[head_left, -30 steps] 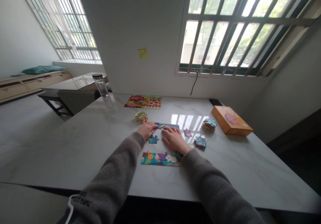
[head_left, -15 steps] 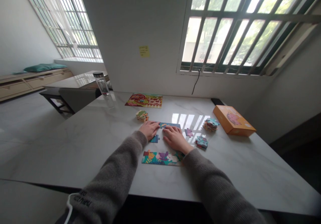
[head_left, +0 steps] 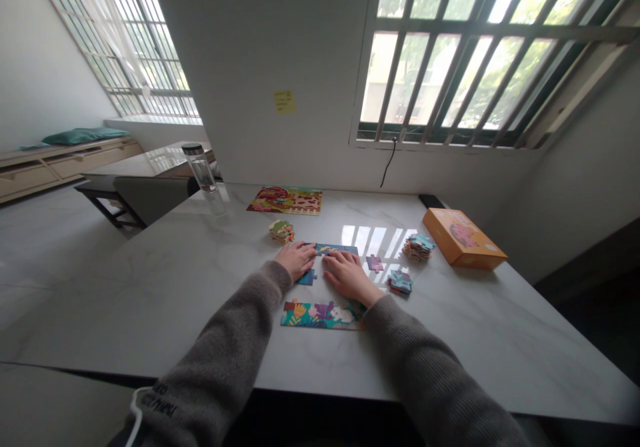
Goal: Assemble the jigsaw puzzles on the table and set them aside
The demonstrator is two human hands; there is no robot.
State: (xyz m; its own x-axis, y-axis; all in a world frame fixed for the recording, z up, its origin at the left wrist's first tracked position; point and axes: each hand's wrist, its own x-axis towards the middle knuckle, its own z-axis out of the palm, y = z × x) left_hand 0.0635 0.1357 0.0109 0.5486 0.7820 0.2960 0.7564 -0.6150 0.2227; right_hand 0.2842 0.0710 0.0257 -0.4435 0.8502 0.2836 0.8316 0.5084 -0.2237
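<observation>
"From the head view, what's done?"

"I see the near strip (head_left: 323, 314) joined; the far strip (head_left: 333, 249) looks joined, partly hidden. Unplaced around the far strip: a blue piece (head_left: 307, 278) nearer me, a purple piece (head_left: 375, 263) and two stacks (head_left: 419, 247) right, another stack (head_left: 281, 231) left."

"Hands?"

"Left hand (head_left: 296, 259) lies open on the far strip's left end; right hand (head_left: 347, 275), loosely bent, rests at its near edge. Neither clamps anything."
</observation>
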